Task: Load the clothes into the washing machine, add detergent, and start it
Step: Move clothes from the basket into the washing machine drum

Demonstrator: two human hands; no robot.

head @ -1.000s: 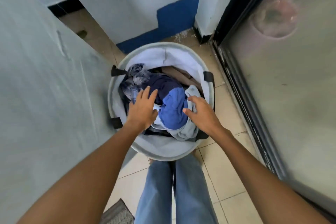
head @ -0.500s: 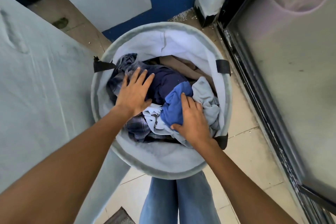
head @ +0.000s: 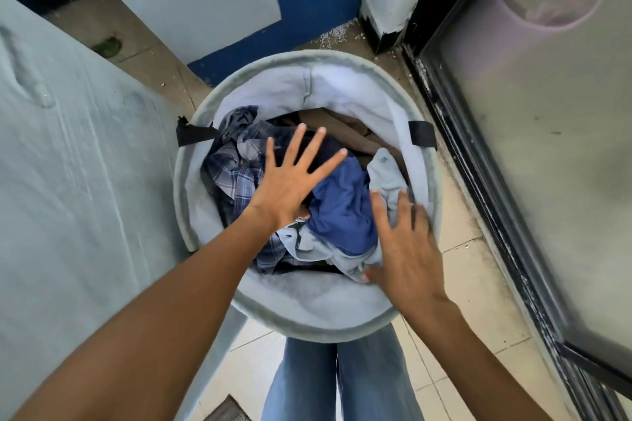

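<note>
I am watching the grey laundry basket (head: 307, 316) at centre, clothes (head: 342, 215) lying heaped inside it. Left hand (head: 290, 184) is hanging over the heap's 10 o'clock, grip splayed wide, holding nothing. Right hand (head: 407, 249) is resting at 4 o'clock, grip flat on pale cloth (head: 386, 174).

You have a crumpled heap inside the round grey fabric laundry basket (head: 307, 318): blue plaid shirt (head: 236, 174) at its left wall, bright blue cloth (head: 342, 212) centre, pale grey garment (head: 386, 174) right.
</note>
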